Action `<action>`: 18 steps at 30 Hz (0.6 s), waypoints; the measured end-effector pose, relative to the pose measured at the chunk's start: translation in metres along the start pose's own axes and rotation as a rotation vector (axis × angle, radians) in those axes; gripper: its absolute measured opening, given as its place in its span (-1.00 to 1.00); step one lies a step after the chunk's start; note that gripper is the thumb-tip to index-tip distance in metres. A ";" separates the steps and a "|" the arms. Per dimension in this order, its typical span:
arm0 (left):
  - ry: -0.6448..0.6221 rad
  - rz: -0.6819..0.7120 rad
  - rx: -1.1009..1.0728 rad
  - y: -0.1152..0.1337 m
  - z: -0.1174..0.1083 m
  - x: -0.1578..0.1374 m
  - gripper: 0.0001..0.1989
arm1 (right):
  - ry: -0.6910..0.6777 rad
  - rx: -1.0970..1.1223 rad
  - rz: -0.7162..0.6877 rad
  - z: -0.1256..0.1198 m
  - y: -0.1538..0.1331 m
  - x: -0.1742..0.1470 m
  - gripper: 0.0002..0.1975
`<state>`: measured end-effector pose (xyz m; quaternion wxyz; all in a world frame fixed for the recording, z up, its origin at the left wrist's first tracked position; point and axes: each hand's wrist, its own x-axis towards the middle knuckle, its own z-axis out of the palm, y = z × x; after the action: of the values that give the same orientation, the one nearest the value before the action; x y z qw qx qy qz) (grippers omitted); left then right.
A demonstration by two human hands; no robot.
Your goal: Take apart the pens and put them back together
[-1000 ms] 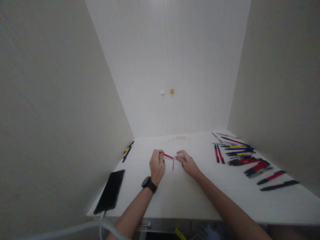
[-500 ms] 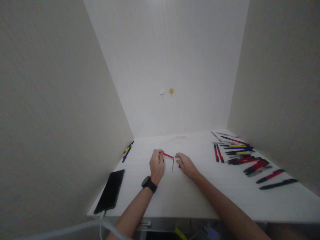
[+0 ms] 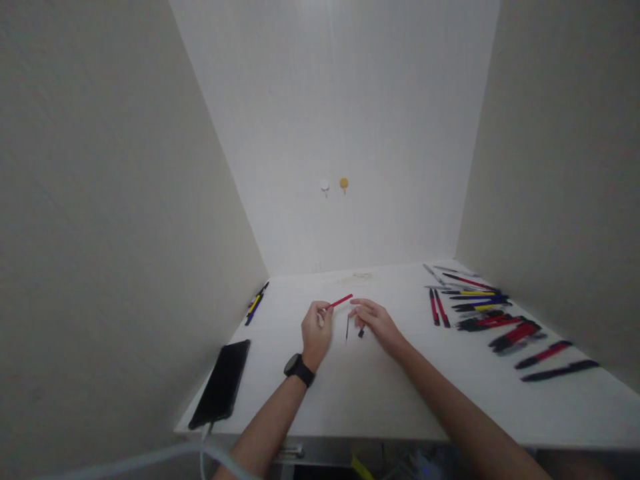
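Observation:
My left hand (image 3: 316,333) is closed around one end of a red pen barrel (image 3: 342,301), which slants up to the right. Facing it, my right hand (image 3: 377,323) has its index finger stretched toward the barrel's free end. At the tips of its other fingers a thin dark pen refill (image 3: 347,327) points downward, its top seemingly pinched there. A small black pen part (image 3: 361,331) shows just below the curled fingers; whether they grip it is hard to tell.
Many pens (image 3: 483,307) in red, black, yellow and blue lie along the table's right side. A few pens (image 3: 255,304) rest by the left wall. A black phone (image 3: 220,383) with a white cable (image 3: 205,432) is at the front left. Two hooks (image 3: 344,183) are on the back wall.
The red barrel has swung from sloping down to pointing up toward the right. My right index finger has stretched out, and more of the black part shows below that hand.

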<state>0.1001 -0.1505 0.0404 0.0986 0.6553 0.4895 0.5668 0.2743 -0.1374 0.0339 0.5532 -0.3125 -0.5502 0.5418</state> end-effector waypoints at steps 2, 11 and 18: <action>-0.062 0.039 -0.026 0.001 0.001 -0.001 -0.82 | -0.019 0.070 0.014 0.003 -0.005 -0.003 -0.57; -0.314 0.002 0.036 -0.001 0.004 -0.003 -0.83 | 0.030 0.081 0.031 0.001 -0.006 -0.003 -0.68; -0.393 -0.027 -0.043 -0.002 0.004 -0.001 -0.92 | 0.071 0.033 -0.028 -0.001 -0.006 -0.002 -0.69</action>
<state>0.1030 -0.1484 0.0374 0.2138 0.7443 0.4576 0.4369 0.2772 -0.1400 0.0390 0.5851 -0.3146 -0.5255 0.5315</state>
